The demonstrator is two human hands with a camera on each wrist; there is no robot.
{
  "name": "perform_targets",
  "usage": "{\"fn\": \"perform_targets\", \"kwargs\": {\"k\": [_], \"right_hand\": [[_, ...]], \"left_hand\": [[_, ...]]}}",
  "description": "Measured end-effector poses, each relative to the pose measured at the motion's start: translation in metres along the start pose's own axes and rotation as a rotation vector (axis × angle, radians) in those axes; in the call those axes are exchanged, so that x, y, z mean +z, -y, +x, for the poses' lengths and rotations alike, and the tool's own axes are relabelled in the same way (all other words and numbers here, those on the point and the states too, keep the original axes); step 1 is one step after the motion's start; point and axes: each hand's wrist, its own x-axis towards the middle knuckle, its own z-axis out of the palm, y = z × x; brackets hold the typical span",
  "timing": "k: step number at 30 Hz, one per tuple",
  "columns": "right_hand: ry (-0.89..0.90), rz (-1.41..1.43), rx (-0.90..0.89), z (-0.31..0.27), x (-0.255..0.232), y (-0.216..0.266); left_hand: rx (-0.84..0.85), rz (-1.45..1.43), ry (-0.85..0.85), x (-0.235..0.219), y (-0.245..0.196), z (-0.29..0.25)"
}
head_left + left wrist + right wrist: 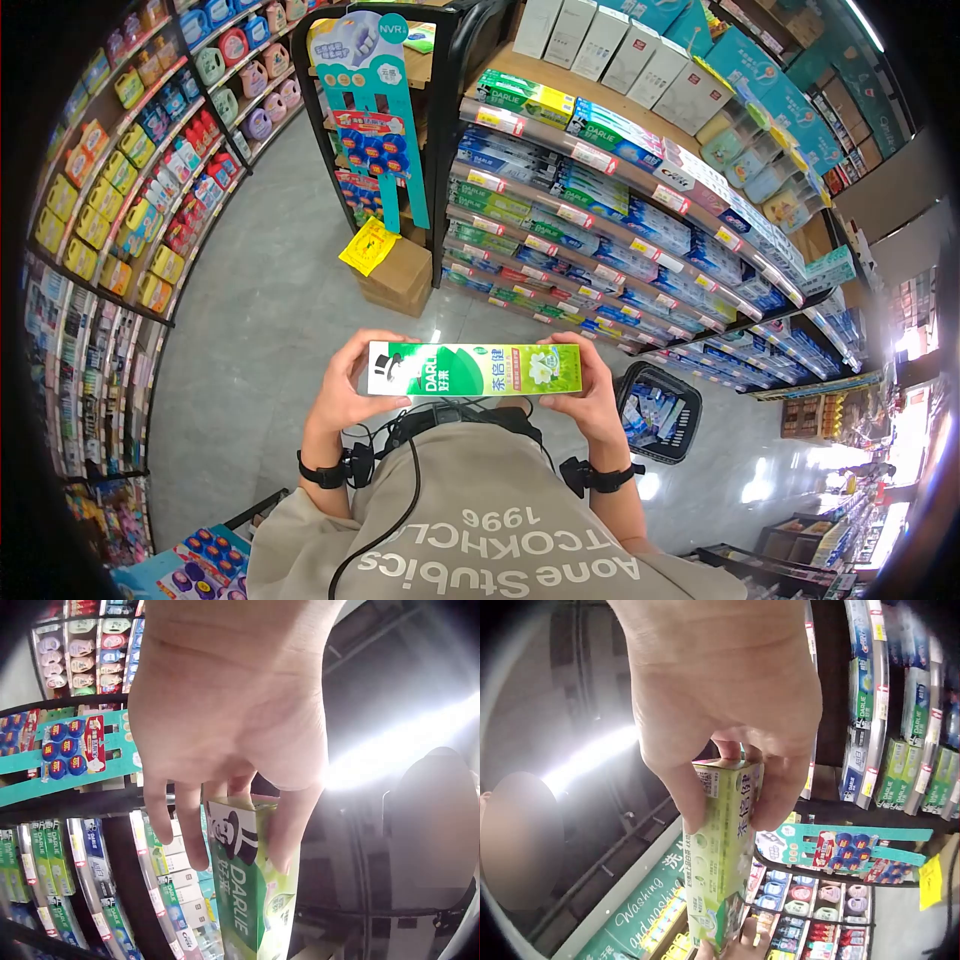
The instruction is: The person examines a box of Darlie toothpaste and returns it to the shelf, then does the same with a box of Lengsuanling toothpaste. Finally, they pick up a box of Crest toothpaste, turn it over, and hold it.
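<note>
A long green and white Darlie toothpaste box [465,370] is held level in front of my shirt, its printed front facing up in the head view. My left hand [343,388] grips the white end with the top-hat logo, thumb on the near edge. At the light green end with the white flower, my right hand [592,396] holds the box the same way. The left wrist view shows thumb and fingers on either side of the carton [240,877]. In the right wrist view, the other end of the carton [724,847] sits between thumb and fingers.
Ahead on the right stands a shelf unit [590,215] stacked with toothpaste boxes. A black shopping basket [690,425] with packages sits on the floor at right. Cardboard boxes [405,275] with a yellow sign stand by the shelf end. Bottle-filled shelves [120,200] curve along the left.
</note>
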Motion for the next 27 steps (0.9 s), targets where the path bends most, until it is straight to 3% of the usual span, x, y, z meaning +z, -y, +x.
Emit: {"fn": "perform_targets", "kwargs": {"k": [9, 12, 15, 18, 21, 24, 27], "right_hand": [[0.06, -0.092, -0.081, 0.004, 0.009, 0.003], [0.042, 0.156, 0.038, 0.005, 0.01, 0.002], [-0.037, 0.123, 0.181, 0.007, 0.025, 0.016], [-0.073, 0.157, 0.138, 0.011, 0.029, 0.012], [-0.075, 0.222, 0.094, 0.017, 0.031, 0.008], [-0.063, 0.219, 0.073, 0.02, 0.026, 0.004], [-0.041, 0.237, 0.012, 0.024, 0.029, -0.003]], "left_hand": [[0.129, 0.106, 0.006, -0.007, 0.005, -0.008], [0.143, 0.12, -0.011, -0.007, 0.002, -0.013], [0.211, 0.319, 0.0, -0.012, 0.001, -0.016], [0.218, 0.41, -0.018, -0.012, -0.007, -0.017], [0.056, 0.176, -0.152, 0.003, -0.013, -0.019], [-0.108, 0.159, -0.076, -0.002, -0.013, -0.028], [-0.134, 0.385, -0.001, -0.006, -0.018, -0.034]]}}
